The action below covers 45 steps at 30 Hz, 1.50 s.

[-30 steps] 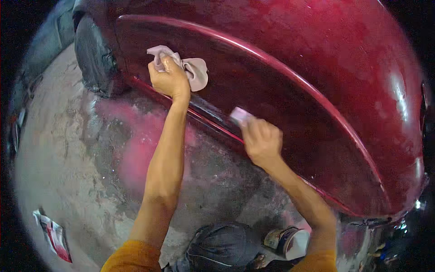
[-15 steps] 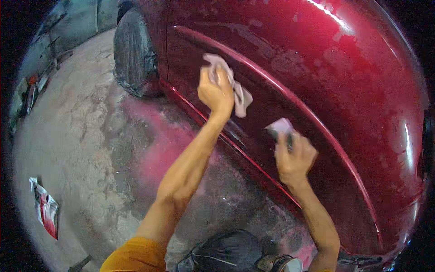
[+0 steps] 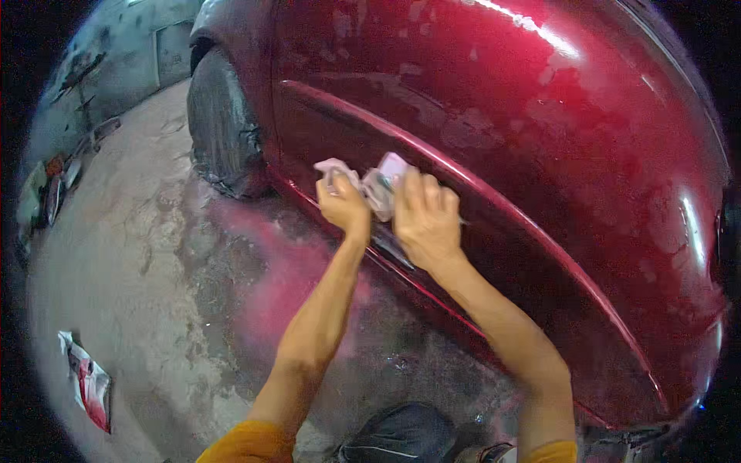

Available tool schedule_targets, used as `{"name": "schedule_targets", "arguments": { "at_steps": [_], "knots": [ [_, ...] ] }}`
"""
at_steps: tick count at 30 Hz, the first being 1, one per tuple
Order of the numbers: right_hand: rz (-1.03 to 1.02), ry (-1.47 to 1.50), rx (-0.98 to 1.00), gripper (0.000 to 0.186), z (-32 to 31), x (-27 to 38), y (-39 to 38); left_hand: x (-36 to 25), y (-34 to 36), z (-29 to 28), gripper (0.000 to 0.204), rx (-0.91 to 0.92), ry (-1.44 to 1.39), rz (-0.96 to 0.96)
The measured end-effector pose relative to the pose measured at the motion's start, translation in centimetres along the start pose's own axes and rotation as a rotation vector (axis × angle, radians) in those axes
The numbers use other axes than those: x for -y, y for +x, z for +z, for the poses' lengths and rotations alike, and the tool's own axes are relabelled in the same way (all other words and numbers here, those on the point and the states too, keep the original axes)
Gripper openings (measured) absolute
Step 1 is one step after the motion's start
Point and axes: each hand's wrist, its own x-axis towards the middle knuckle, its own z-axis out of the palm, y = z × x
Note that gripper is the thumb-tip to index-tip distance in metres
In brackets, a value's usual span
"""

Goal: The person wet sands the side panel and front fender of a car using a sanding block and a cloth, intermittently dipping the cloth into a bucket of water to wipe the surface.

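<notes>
A dark red car door (image 3: 478,255) with a raised trim strip (image 3: 494,197) fills the right side, its paint marked by dull patches. My left hand (image 3: 345,210) is closed round a crumpled pale pink cloth (image 3: 378,193), held at the lower door below the strip. Just right of it, my right hand (image 3: 428,220) grips a small pale lilac pad (image 3: 392,165), its fingers bent over it. Pad and cloth overlap in the picture; motion blur hides whether they touch. The pad's underside is mostly hidden.
A wheel (image 3: 222,123) under a grey cover stands at the far left of the door. Pink overspray (image 3: 289,293) stains the rough concrete floor. A crumpled silver-and-red sheet (image 3: 91,382) lies at lower left. My dark-clothed knee (image 3: 401,436) shows at the bottom, beside a partly visible can.
My right hand has swung up and left with the pad, close to the cloth. My left hand has come lower and slightly left, still holding the cloth. The view has shifted a little.
</notes>
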Motion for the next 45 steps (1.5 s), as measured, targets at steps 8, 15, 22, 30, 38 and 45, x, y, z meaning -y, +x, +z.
{"name": "schedule_targets", "arguments": {
  "at_steps": [8,15,22,30,38,45],
  "knots": [
    [-0.096,0.143,0.056,0.040,-5.1,-2.0,-13.1,2.6,1.3,-4.1,0.041,0.253,0.048,0.001],
    [-0.101,0.022,0.154,0.039,-6.4,-4.1,-16.9,2.5,-6.0,-3.7,0.054,0.089,0.282,0.138],
    [-0.135,0.034,0.028,0.029,-3.9,-3.6,-14.7,-0.9,14.0,2.1,0.033,0.022,0.060,0.505],
    [-0.050,0.002,-0.105,0.028,-3.3,-2.4,-15.0,4.1,13.7,0.4,0.049,-0.042,0.388,-0.033],
    [-0.148,0.074,0.096,0.032,-4.7,-3.6,-15.8,7.3,5.2,-4.7,0.028,0.205,0.365,0.359],
    [-0.081,0.067,0.096,0.036,-5.9,-3.9,-17.6,7.0,10.0,-2.3,0.054,-0.076,0.232,-0.363]
  ]
}}
